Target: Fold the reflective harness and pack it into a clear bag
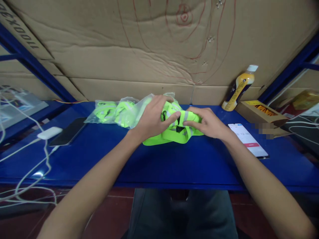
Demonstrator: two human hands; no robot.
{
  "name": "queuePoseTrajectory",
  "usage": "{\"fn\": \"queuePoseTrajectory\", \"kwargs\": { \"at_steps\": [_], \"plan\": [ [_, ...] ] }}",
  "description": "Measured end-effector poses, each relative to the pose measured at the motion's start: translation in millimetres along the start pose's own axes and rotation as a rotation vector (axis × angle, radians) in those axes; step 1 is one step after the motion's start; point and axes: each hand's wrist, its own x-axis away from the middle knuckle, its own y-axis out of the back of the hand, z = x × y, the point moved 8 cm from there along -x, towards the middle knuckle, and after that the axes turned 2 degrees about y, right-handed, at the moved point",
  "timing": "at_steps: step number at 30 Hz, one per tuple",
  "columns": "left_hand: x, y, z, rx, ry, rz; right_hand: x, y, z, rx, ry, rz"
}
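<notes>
A bundle of neon-yellow reflective straps (175,135) with grey stripes and black fittings lies on the blue shelf between my hands. My left hand (156,116) is closed around its left part, thumb across the front. My right hand (206,122) grips the right end, with thumb and fingers on the rolled strap. One loop hangs loose along the bundle's front. Just left of it are several clear plastic bags (126,112) with similar yellow straps inside, the nearest partly hidden behind my left hand.
To the right stand a yellow drink bottle (239,88), an open cardboard box (261,113) and a lit phone (249,141). On the left lie a dark phone (69,131), a white charger (50,133) and loose white cables (46,156). A cardboard wall (99,63) closes the back.
</notes>
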Motion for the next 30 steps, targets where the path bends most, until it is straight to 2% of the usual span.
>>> {"fn": "queuePoseTrajectory", "kwargs": {
  "at_steps": [4,6,8,10,13,15,17,19,20,21,23,25,26,28,30],
  "plan": [
    [4,26.5,12,-0.265,0.15,-0.359,2,18,-11,0.071,-0.042,-0.202],
    [9,33.7,20,-0.324,0.226,-0.485,3,22,-13,0.094,-0.045,-0.263],
    [11,33.6,28,-0.288,0.284,-0.505,3,22,-13,0.1,-0.04,-0.27],
    [10,28.5,34,-0.164,0.319,-0.453,2,20,-12,0.096,-0.035,-0.252],
    [6,22.3,32,0.067,0.288,-0.396,1,16,-13,0.066,-0.032,-0.205],
    [4,26.9,28,0.208,0.233,-0.444,0,12,-13,0.041,-0.032,-0.154],
    [5,40.9,33,0.32,0.224,-0.582,-1,10,-14,0.026,-0.041,-0.13],
    [11,57.1,47,0.428,0.255,-0.73,-1,13,-15,-0.014,-0.061,-0.141],
    [12,62.3,57,0.481,0.278,-0.759,0,14,-15,-0.06,-0.077,-0.146],
    [12,64.5,68,0.541,0.3,-0.748,0,15,-16,-0.124,-0.097,-0.138],
    [10,58.7,89,0.64,0.352,-0.624,1,13,-16,-0.272,-0.139,-0.095],
    [11,47.1,107,0.658,0.426,-0.509,3,12,-17,-0.385,-0.166,-0.068],
    [14,42.7,114,0.63,0.472,-0.498,3,14,-17,-0.413,-0.168,-0.083],
    [24,42.7,121,0.498,0.55,-0.596,3,20,-18,-0.424,-0.154,-0.159],
    [34,56.8,102,0.281,0.499,-0.812,3,26,-20,-0.398,-0.14,-0.249]
  ]
}}
